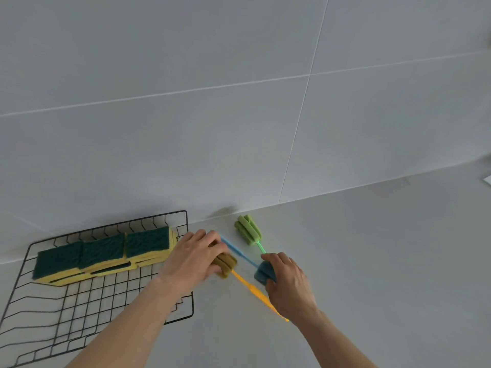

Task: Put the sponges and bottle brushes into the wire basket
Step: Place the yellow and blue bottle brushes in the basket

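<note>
Three bottle brushes on the countertop (pixel 372 261), just right of the wire basket (pixel 53 301), lower centre of frame. Yellow brush (pixel 247 284): olive sponge head toward the basket, under the left hand (pixel 194 258); orange handle running down-right, passing beneath the right hand (pixel 289 282). Blue brush (pixel 240 254): long axis crossing the other way, handle tip up-left under the left fingers, dark blue head down-right against the right palm. Green brush (pixel 249 231): untouched, head toward the wall, handle pointing down-right to just beside the right knuckles. Left fingers curled over the olive head, apparently gripping it; right fingers folded around the blue head, thumb side hidden, so hold likely but not certain. Left hand nearer the basket. Green-and-yellow sponges (pixel 106 254) already stacked along the basket's far edge, leaving the near mesh open; handles probably to be swung left, parallel to that row.
</note>
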Motion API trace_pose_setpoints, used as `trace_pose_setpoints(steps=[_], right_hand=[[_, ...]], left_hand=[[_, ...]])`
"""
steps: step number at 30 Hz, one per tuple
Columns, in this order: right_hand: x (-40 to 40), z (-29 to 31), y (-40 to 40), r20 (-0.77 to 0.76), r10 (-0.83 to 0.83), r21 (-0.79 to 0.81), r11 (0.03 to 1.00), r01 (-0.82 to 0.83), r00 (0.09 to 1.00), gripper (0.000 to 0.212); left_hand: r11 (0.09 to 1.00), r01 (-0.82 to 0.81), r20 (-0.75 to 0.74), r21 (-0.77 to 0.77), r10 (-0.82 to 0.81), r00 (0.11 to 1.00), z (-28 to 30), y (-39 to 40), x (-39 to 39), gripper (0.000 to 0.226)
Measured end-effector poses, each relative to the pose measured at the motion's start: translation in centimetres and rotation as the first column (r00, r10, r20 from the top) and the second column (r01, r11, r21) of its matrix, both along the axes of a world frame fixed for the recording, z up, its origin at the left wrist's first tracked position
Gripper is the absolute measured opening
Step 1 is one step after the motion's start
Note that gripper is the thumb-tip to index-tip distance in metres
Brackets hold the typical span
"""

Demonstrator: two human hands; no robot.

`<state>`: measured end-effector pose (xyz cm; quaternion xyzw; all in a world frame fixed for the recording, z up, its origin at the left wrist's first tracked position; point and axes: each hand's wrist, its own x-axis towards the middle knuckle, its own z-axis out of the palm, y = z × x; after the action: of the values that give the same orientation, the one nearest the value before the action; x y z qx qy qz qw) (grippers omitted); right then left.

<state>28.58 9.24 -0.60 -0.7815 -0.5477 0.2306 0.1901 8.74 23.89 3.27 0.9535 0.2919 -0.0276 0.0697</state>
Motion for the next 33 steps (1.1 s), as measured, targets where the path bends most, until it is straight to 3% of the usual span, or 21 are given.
trace_pose_setpoints(steps=[6, 15, 20, 24, 33], right_hand=[[-2.6, 3.7, 0.5, 0.060, -0.004, 0.069, 0.998, 0.000, 0.998, 0.051], [-13.2, 7.1, 2.4, 0.120, 0.106, 0.156, 0.980, -0.124, 0.987, 0.049], [-19.8, 6.9, 4.2, 0.148, 0.234, 0.133, 0.958, -0.254, 0.961, 0.055], [-24.2, 6.4, 5.9, 0.152, 0.322, 0.114, 0.933, -0.341, 0.934, 0.046], [-28.5, 3.7, 9.5, 0.151, 0.362, 0.086, 0.922, -0.377, 0.920, 0.041]], left_hand=[[0.995, -0.096, 0.150, 0.024, 0.091, 0.984, 2.8, -0.3, -5.0, 0.038], [0.958, -0.286, 0.228, 0.000, 0.278, 0.933, 2.9, -1.5, -18.9, 0.045], [0.923, -0.383, 0.221, -0.036, 0.381, 0.898, 1.4, -2.5, -27.4, 0.043], [0.886, -0.456, 0.199, -0.085, 0.463, 0.864, 0.1, -2.5, -32.4, 0.044], [0.855, -0.496, 0.150, -0.150, 0.515, 0.844, -2.1, -0.3, -35.7, 0.041]])
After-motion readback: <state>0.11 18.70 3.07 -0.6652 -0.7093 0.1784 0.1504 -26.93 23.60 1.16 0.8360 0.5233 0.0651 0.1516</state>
